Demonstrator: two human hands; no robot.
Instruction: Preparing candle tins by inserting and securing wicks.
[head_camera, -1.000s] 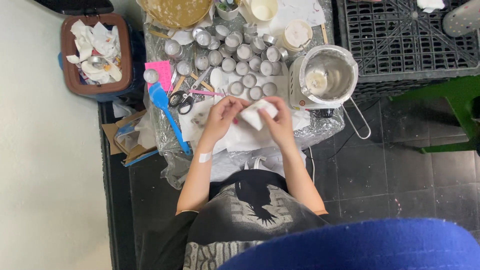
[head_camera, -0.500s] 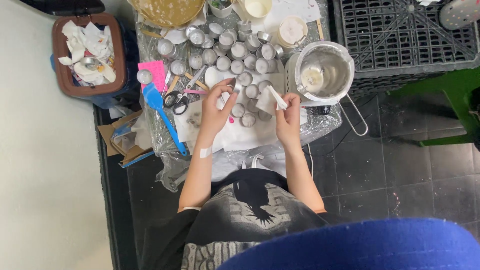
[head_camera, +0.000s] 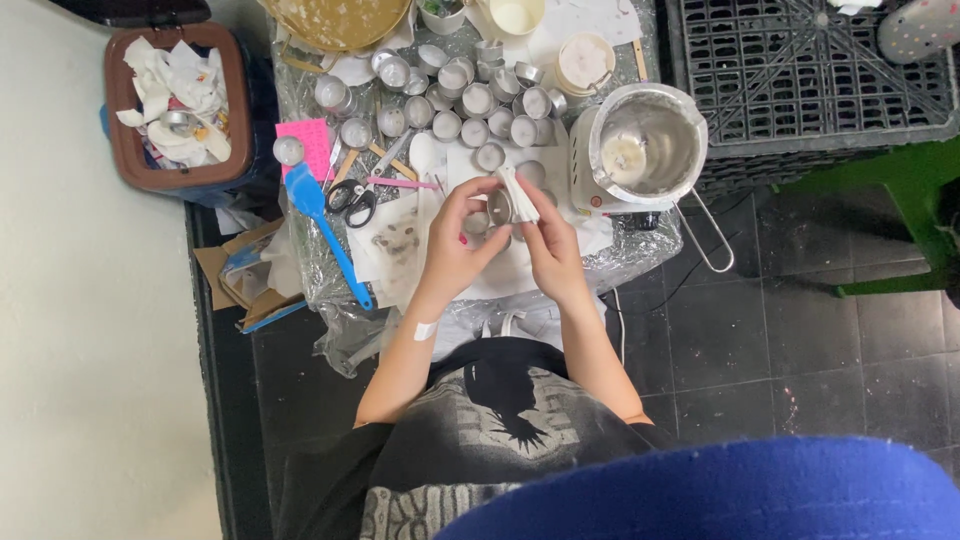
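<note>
Two bare hands meet over the middle of the foil-covered table (head_camera: 640, 262), working on one small metal tealight cup (head_camera: 497, 208). That cup sits between the two hands: the left hand (head_camera: 455, 245) curls around its left side, fingers closed on it, thumb below and fingertips reaching over the rim. The right hand (head_camera: 550, 250) pinches a folded white paper wipe (head_camera: 518, 192), which stands up from the fingers and touches the cup's right edge. Whether the wipe goes into the cup cannot be told from this height.

Behind the hands, toward the far edge, stands a crowd of other tealight cups (head_camera: 470, 100), close together with little free space between them. Just right of the hands sits a steel saucepan (head_camera: 650, 145) on a small white burner, its wire handle hanging past the table's right edge. Left of the hands lie black-handled scissors (head_camera: 352, 200), a blue spatula (head_camera: 325, 230) and a pink notepad (head_camera: 305, 140). Beyond the table's left edge, well apart from the hands, a brown bin (head_camera: 122, 150) holds crumpled white paper. Open room lies mostly on the white paper sheet (head_camera: 500, 275) under the wrists, near the table's front edge
</note>
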